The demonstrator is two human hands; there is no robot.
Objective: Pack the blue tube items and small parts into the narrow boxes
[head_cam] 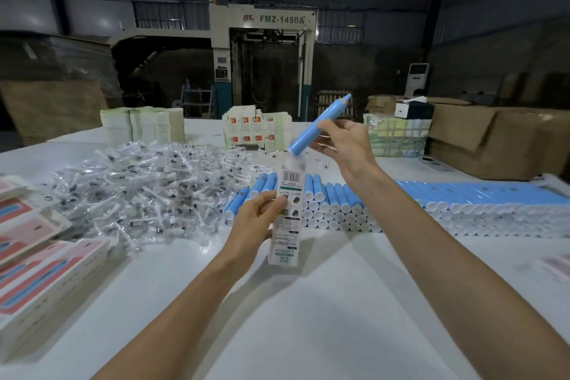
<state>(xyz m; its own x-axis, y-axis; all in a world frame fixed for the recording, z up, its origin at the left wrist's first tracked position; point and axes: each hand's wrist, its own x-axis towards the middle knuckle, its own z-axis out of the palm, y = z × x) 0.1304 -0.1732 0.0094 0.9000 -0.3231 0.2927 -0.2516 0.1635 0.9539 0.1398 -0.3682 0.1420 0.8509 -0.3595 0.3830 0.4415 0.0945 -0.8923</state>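
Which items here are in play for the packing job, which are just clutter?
In play: right hand gripping blue plastic tube; left hand holding narrow white printed box; stacked blue tubes; heap of clear-wrapped small parts.
Lying about: brown cardboard cartons; beige FMZ-1450A machine.

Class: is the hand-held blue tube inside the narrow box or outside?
Outside. The right hand grips the blue tube tilted above the narrow box in the left hand, lower end at its blurred top.

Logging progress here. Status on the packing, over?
Left hand holds narrow box. Right hand holds blue tube tilted, lower end just above box's far end. Nothing between them.
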